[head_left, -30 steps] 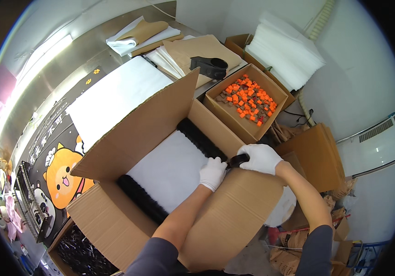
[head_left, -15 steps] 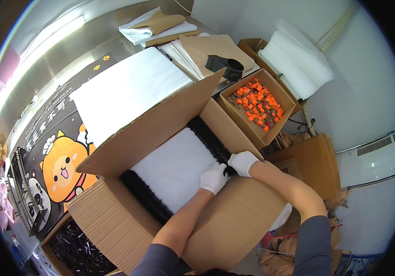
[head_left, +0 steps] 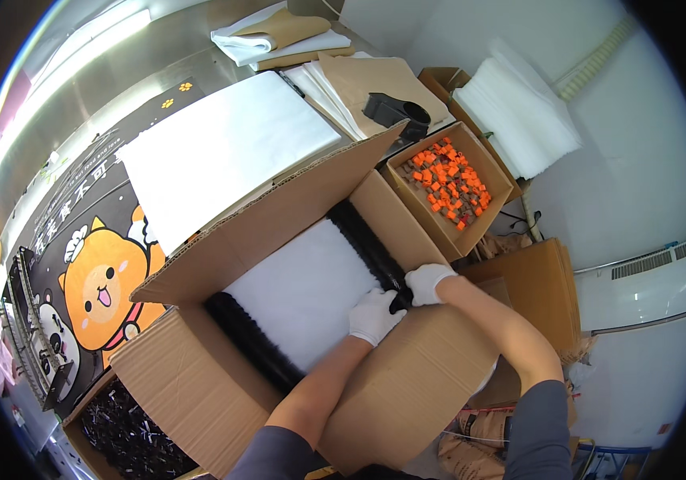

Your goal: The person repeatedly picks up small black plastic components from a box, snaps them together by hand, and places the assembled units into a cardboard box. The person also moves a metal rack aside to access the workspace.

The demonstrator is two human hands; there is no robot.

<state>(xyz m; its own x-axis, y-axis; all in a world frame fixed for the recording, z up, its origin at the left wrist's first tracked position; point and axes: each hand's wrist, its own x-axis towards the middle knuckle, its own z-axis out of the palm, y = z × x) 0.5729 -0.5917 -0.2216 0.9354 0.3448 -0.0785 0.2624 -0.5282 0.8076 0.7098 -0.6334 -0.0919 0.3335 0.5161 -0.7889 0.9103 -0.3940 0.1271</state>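
Note:
An open cardboard box (head_left: pixel 407 384) stands in front of me, with white sheeting (head_left: pixel 307 280) across its inside. Along the right wall runs a long black row (head_left: pixel 367 244), ridged like a stack of thin pieces; a matching black row (head_left: pixel 255 340) lies along the left side. Both of my hands wear white gloves and work at the near end of the right row. My left hand (head_left: pixel 375 316) has its fingers curled against the black end. Close beside it, my right hand (head_left: pixel 428 284) is closed on the same end from the right wall side.
Beyond the raised flap lies a stack of white sheets (head_left: pixel 231 152). A carton of orange and brown pieces (head_left: pixel 447 184) stands to the right, near a black holder (head_left: pixel 399 112). Another carton of dark pieces (head_left: pixel 131 432) sits at lower left. Flat cardboard (head_left: pixel 535 296) leans at right.
My hands have stayed at the near end of the right black row, shifting only slightly. The whole view has moved a little.

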